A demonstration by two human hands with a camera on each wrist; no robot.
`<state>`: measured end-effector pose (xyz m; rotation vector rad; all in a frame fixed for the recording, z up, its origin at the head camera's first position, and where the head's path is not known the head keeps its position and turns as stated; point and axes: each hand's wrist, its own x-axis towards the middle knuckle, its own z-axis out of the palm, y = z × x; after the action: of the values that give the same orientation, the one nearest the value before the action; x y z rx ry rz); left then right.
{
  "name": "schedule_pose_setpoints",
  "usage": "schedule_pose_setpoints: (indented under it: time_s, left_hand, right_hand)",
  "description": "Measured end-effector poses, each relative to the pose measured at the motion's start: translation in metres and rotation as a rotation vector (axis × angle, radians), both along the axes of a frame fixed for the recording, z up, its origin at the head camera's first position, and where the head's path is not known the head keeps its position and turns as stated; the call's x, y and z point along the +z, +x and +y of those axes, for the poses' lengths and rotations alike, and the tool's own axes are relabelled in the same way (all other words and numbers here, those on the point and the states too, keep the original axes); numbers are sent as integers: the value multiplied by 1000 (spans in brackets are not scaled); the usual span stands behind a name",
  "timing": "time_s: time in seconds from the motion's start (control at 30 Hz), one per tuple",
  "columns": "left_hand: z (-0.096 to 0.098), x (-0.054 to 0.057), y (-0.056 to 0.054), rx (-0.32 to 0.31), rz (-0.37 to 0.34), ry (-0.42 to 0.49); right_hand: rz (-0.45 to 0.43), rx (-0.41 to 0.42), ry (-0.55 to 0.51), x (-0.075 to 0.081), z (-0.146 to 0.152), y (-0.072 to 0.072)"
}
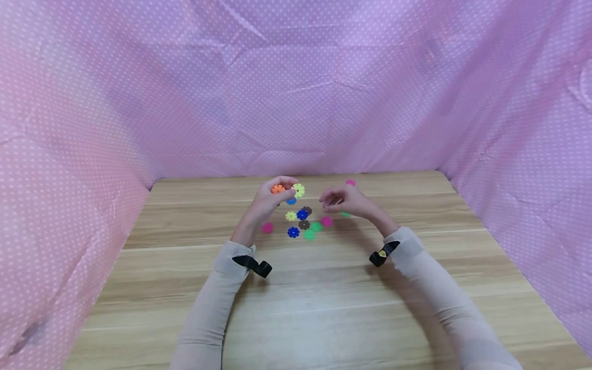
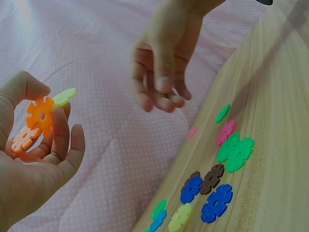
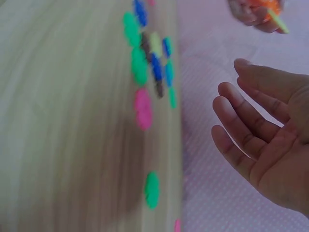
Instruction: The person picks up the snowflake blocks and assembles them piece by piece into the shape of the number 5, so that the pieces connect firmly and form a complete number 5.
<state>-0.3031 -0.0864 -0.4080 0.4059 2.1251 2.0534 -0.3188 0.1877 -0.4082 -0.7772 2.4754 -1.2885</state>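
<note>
Above the table my left hand (image 1: 264, 201) pinches a small cluster of notched plastic discs between thumb and fingers. In the left wrist view it shows as an orange disc (image 2: 40, 116), a second orange disc (image 2: 25, 139) and a yellow disc (image 2: 64, 97), joined together. The yellow disc sticks out past the fingertips, toward the other hand. My right hand (image 1: 348, 200) hovers to the right, apart from the cluster, its fingers loosely bent with nothing in them. Below and between the hands lie loose discs, among them a dark blue disc (image 1: 293, 233) and a yellow disc (image 1: 290, 216).
Several more discs are scattered on the wooden table (image 1: 296, 308): a pink disc (image 1: 267, 227) at left, a green disc (image 1: 309, 235) in the middle, a brown disc (image 1: 303, 225), and a pink disc (image 1: 351, 182) near the back edge. Pink dotted cloth (image 1: 296, 103) surrounds the table.
</note>
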Motion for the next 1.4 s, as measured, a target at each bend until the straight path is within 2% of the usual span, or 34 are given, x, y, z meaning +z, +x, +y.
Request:
schedule_pose_setpoints:
  time_s: [0.23, 0.57, 0.77, 1.0, 1.4]
  left_hand:
    - [-2, -2, -1, -2, -4, -12]
    - [-2, -3, -4, -10, -17, 21]
    - [-1, -4, -6, -13, -11, 19]
    - [-2, -6, -8, -2, -7, 3]
    - [-3, -3, -7, 17, -21, 12]
  right_hand:
    - [28, 83, 91, -15, 6, -5]
    - [13, 94, 206, -27, 7, -11]
    - [56, 123, 250, -34, 6, -15]
    - [72, 130, 288, -39, 5, -16]
    - [40, 111, 300, -39, 2, -17]
